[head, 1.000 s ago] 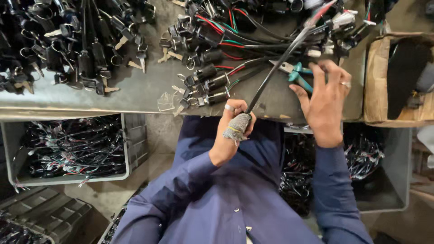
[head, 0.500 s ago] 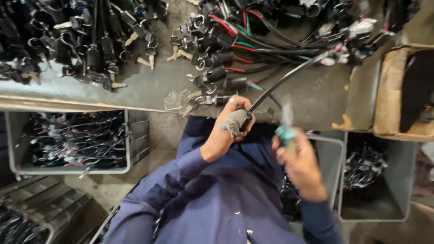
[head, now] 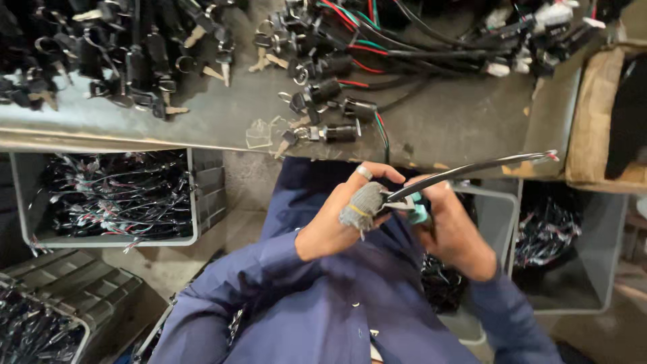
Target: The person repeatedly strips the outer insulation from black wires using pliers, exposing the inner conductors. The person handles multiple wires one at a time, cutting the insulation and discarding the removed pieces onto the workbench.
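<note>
Both hands are closed on their work: the left hand (head: 340, 219), its thumb wrapped in grey cloth and a ring on one finger, pinches the near end of a black cable (head: 472, 168), while the right hand (head: 451, 232) grips teal-handled cutters (head: 412, 209) whose nose meets that same end. The cable rises to the right, held in the air just below the bench edge (head: 202, 138), its far tip showing bare coloured wires. The step in hand looks like trimming or stripping the cable end; the next move would call for a steady squeeze with the left pinch holding firm. On the bench lie key switches (head: 330, 111) and more wiring; grey bins (head: 192, 195) of wire harnesses stand left and right below.
</note>
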